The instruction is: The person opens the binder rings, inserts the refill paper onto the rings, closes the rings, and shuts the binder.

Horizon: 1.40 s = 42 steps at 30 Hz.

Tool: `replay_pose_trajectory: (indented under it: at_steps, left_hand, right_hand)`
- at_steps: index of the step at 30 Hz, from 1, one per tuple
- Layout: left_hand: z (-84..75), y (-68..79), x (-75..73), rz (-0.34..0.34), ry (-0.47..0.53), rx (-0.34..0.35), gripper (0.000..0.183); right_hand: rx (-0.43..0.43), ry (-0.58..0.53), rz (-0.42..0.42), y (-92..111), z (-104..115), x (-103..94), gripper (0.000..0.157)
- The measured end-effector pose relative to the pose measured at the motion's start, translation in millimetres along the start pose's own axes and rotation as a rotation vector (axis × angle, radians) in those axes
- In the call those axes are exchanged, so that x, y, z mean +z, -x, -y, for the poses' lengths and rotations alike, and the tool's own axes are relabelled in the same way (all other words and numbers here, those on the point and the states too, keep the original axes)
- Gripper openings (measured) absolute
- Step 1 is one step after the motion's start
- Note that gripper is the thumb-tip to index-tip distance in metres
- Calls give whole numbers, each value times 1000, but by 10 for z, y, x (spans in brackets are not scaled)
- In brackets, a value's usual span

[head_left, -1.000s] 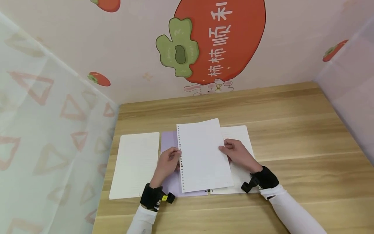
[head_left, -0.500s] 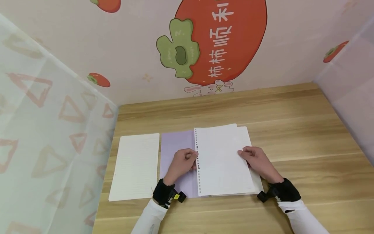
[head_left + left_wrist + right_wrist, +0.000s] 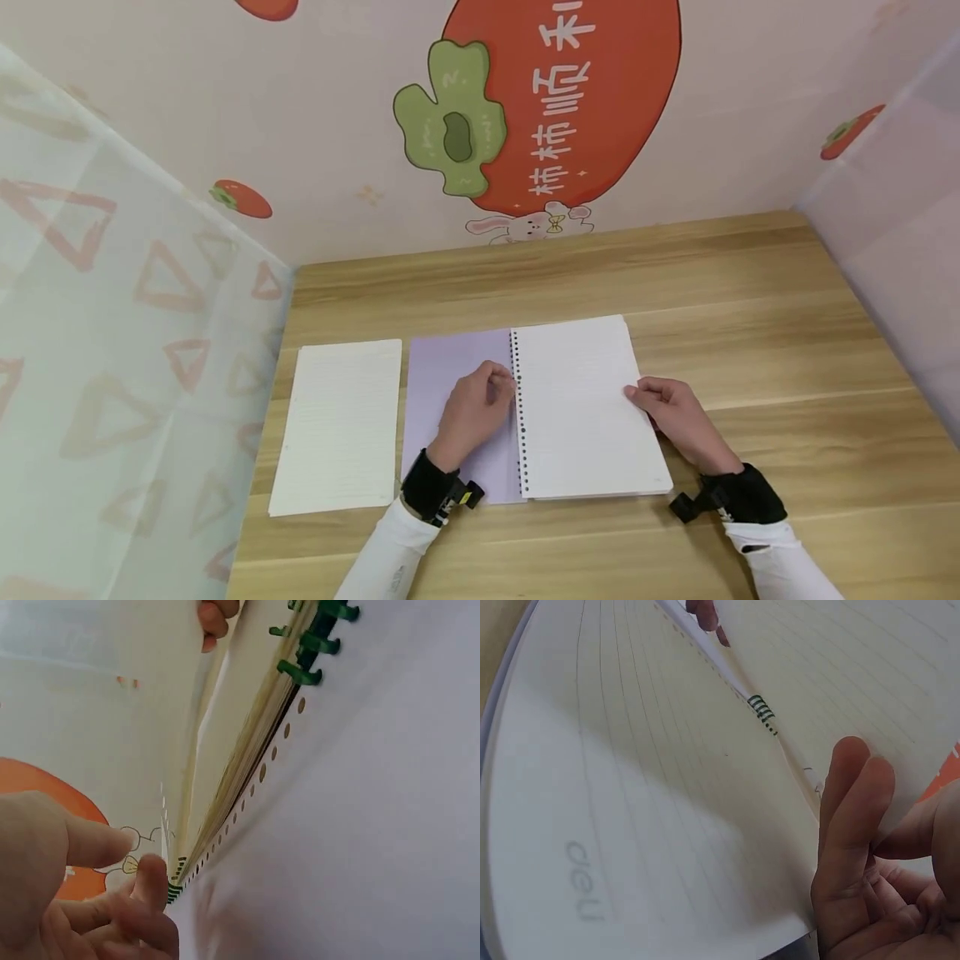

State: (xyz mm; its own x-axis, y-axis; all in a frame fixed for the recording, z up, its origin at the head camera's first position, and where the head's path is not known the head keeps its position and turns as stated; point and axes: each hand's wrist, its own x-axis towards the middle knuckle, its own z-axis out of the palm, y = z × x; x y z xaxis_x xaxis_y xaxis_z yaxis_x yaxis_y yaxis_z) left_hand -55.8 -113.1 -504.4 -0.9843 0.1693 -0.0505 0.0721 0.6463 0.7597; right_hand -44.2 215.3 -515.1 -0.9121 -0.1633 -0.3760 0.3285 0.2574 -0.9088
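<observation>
White punched loose-leaf paper [image 3: 577, 408] lies tilted over the right half of an open loose-leaf notebook, whose purple cover [image 3: 427, 383] shows at left. My right hand [image 3: 678, 417] pinches the paper's right edge, thumb on top and fingers underneath. At the punched left edge is my left hand [image 3: 476, 408], fingers loosely curled. In the left wrist view its thumb and index finger stand apart, with no paper visible between them. Open green binder rings [image 3: 315, 645] rise beside a row of holes there. Under the raised paper, a lined page [image 3: 645, 795] bears the mark "deli".
Another stack of lined paper [image 3: 337, 425] lies left of the notebook on the wooden table [image 3: 765, 333]. Behind the table stands a wall [image 3: 337, 108] printed with persimmons. Pale side walls border the table at left and right.
Both hands have carried the loose-leaf paper rightward and down, from over the notebook's middle onto its right half. The left fingers have loosened at the punched edge; the right hand still pinches the paper.
</observation>
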Motion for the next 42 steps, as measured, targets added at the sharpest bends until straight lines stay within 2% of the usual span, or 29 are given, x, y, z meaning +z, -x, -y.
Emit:
replay_pose_trajectory:
  at_steps: [5,9,15,22,27,33,42]
  left_hand:
    - [-39,-41,45,-33,-129,121,34]
    - [-54,-61,67,-61,-175,158,41]
    - [-52,-44,77,-27,-196,109,52]
    - [-35,5,84,34,-289,61,59]
    - [-51,18,57,58,-284,60,59]
    - [-96,-25,66,58,-263,104,59]
    - [-143,-71,91,99,-261,127,61]
  right_hand:
    - [9,-35,2,10,2,-11,47]
    - [11,-45,13,11,10,-13,48]
    - [-1,-30,9,13,34,-5,49]
    - [-1,-19,1,28,10,-30,50]
    - [4,-8,0,40,-26,-90,51]
    - [7,32,-9,38,-56,-154,52]
    - [-13,-5,-16,53,-8,-135,50]
